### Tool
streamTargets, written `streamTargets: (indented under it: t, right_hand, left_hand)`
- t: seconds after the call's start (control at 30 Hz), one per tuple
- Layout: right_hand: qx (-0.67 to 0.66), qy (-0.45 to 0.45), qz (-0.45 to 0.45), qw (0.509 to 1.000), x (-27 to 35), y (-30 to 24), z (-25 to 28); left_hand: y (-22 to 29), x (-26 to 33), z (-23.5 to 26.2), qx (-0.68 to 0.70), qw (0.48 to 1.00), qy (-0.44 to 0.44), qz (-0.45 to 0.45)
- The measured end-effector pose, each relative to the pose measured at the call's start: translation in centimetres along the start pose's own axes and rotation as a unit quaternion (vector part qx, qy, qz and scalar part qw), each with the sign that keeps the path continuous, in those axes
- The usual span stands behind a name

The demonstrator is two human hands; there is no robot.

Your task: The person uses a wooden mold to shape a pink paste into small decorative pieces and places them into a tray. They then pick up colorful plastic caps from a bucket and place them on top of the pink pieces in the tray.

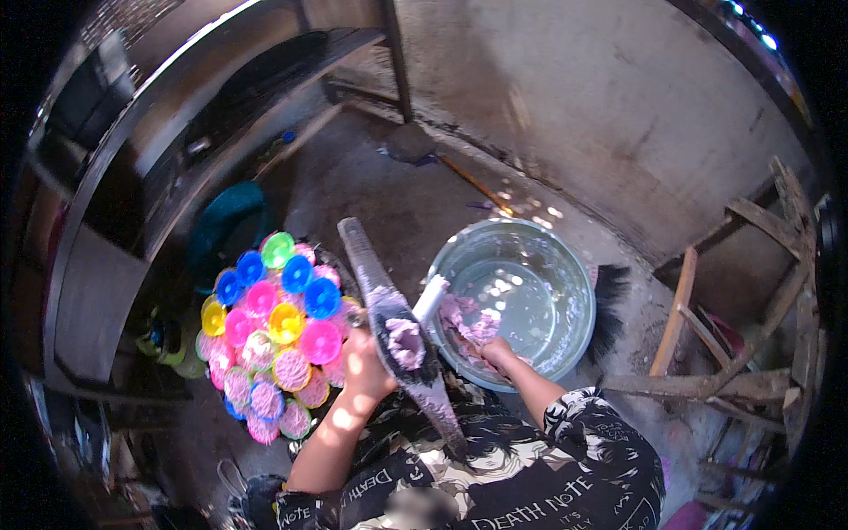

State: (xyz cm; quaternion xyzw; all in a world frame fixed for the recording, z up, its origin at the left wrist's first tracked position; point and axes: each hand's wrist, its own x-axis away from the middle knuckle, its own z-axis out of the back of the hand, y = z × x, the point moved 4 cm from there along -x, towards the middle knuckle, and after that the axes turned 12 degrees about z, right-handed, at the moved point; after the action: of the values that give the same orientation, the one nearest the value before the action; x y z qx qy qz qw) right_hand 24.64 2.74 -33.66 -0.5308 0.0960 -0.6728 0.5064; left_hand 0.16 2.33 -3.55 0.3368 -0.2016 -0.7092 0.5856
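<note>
A long dark wooden press (367, 256) lies slantwise in front of me, with a lump of pink dough (405, 343) in its middle hollow. My left hand (365, 364) is closed around the side of this press, its fingers partly hidden. To the right stands a grey-green plastic basin (579, 305), its inner wall smeared with dough. Inside its near left side, my right hand (497, 352) has its fingers curled under a clump of soft pink dough (475, 325). A white cylinder (431, 299) leans between the press and the basin's rim.
At the left, small colourful plastic dishes (286, 322) are heaped, several bearing pink dough strands. A teal tub (234, 221) sits behind them. Rough wooden framing (751, 380) stands at the right, black bristles (611, 305) beside the basin. A stick (477, 184) lies along the wall.
</note>
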Motion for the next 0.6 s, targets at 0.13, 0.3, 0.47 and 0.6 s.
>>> streamTargets:
  t: [0.13,0.3,0.47,0.6]
  right_hand:
    - [-0.021,-0.059,0.043,0.997,3.6,-0.6,0.5]
    - [0.197,0.083,0.145,0.966,-1.3,-1.5,-1.4]
    - [-0.156,0.103,0.039,0.982,-6.8,-1.6,-1.9]
    - [-0.080,0.094,0.045,0.991,-6.7,-3.6,0.6]
  left_hand:
    - [1.1,-0.4,0.6,-0.020,0.998,-0.052,0.036]
    - [2.1,-0.9,0.5,-0.044,0.999,-0.018,0.011]
    - [2.4,-1.3,0.6,-0.030,1.000,-0.004,-0.004]
    - [2.4,-1.2,0.6,-0.037,0.999,0.020,-0.030]
